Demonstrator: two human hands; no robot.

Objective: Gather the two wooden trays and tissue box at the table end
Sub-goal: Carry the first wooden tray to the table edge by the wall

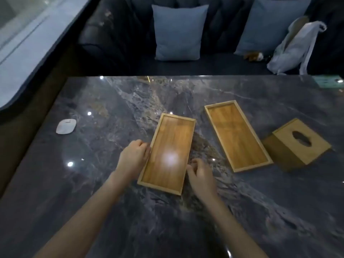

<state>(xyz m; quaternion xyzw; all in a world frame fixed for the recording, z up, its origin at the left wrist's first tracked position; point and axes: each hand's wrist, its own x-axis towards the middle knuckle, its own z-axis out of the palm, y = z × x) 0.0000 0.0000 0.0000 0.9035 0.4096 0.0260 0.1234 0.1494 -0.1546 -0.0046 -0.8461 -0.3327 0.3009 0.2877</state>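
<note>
Two shallow wooden trays lie flat on a dark marble table [104,192]. The nearer tray [168,152] sits in the middle, tilted slightly clockwise. My left hand [133,159] presses against its left long edge with curled fingers. My right hand [201,175] touches its right long edge near the front corner. The second tray [237,135] lies to the right, apart from both hands. Further right stands a wooden tissue box [297,144] with an oval slot on top.
A small white oval object [66,126] lies near the table's left edge. A green card [327,81] sits at the far right corner. Behind the table is a dark sofa with two blue cushions [178,32] and a white bag [296,49].
</note>
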